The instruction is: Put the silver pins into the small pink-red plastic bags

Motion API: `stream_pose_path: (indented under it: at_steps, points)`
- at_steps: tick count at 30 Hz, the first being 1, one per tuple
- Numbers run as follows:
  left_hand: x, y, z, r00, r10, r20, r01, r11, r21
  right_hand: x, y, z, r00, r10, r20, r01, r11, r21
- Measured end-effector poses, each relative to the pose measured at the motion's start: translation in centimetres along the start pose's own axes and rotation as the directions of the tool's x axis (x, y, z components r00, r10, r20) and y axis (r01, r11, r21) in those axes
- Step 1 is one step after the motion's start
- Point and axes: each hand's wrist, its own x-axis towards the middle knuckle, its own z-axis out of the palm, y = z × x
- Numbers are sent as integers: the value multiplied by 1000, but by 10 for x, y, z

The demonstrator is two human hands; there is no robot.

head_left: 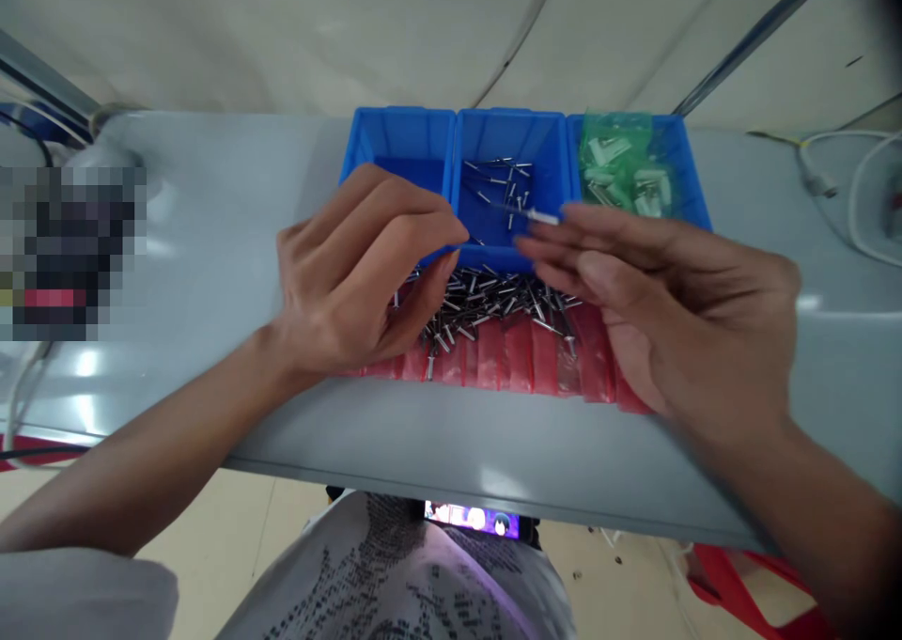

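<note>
Bright metal pins (493, 302), glossy blue plastic bins (511, 137), shiny film, smooth grey surface
Pins: polished steel look, smooth, silvery sheen. Bins: moulded plastic, smooth walls, light gloss. Green plastic bags (613, 165): thin, translucent, crinkled, shiny. Red plastic film (518, 358) under the pins: glossy, creased. Grey surface (451, 443): smooth, painted-looking, glossy, with bright reflections. Printed cloth shirt (395, 574): soft, matt. White cable (846, 184): smooth plastic sheath. Floor tiles (211, 518): smooth, faint sheen.
</note>
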Motion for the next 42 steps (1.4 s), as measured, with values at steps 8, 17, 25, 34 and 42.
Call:
stream_pose_path:
  at_steps: [8,17,25,34,42]
  points:
    - [-3,0,3,999,-46,-29,47,998,36,-1,-1,-16,693,-313,650,721,311,-619]
    - [-3,0,3,999,-25,-33,26,999,31,0,11,-20,648,-251,719,761,255,-596]
    - [-2,1,2,1000,-15,-20,16,999,42,-3,-5,-13,791,-337,511,612,402,-681]
    - [-4,2,5,990,135,27,-135,991,-16,-2,-14,0,973,-222,60,226,874,-430]
    - [-3,8,4,991,120,66,-118,992,-41,-5,-10,1,985,-169,23,166,921,-351]
